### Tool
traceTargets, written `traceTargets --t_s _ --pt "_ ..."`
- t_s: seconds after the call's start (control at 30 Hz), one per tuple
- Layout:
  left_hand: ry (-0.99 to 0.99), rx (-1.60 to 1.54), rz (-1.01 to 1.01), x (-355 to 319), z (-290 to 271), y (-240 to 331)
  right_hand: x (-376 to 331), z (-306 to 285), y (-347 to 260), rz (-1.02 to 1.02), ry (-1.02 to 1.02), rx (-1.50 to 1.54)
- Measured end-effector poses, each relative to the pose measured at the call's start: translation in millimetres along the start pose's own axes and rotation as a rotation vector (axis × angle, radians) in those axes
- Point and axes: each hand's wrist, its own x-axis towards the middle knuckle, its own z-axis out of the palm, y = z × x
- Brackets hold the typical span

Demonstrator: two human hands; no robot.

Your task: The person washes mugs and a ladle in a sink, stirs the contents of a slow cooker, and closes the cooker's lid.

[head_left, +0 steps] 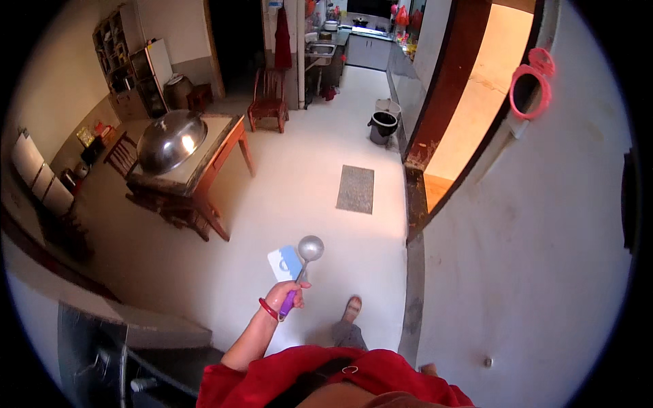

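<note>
My left hand (284, 296), with a red bangle on the wrist, is closed round the purple handle of a metal ladle (311, 249). The ladle's round bowl points up and away from me. Just behind the ladle shows a flat blue and white piece (284, 264); whether the hand holds it or it lies on the floor I cannot tell. At the right edge of my red shirt, a small skin-coloured bit, perhaps my right hand (428, 369), peeks out with no fingers visible.
A wooden table (224, 136) with a big metal dome (171, 141) stands left. Beyond it is a red chair (269, 102). A grey mat (356, 190) lies ahead, with a black bin (382, 128) past it. A doorway and a wall with a pink mirror (530, 94) are right.
</note>
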Motion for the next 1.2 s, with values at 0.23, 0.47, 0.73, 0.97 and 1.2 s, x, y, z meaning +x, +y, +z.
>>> traceTargets --t_s 0.23,0.47,0.73,0.97,1.2 --pt "0.022 -0.118 -0.136 199 1 72 139 -158 27 -0.186 0.067 0.245" --pt "0.173 -0.123 0.014 329 -11 181 357 -538 16 -0.170 0.419 0.324" --pt "0.237 -0.048 0.041 523 -87 293 505 -794 -61 -0.360 0.475 0.810" --pt "0.018 0.002 0.016 736 -63 462 631 -707 50 -0.684 0.189 -0.246" --pt "-0.001 0.132 0.054 928 -53 584 655 -867 39 0.205 -0.203 1.006"
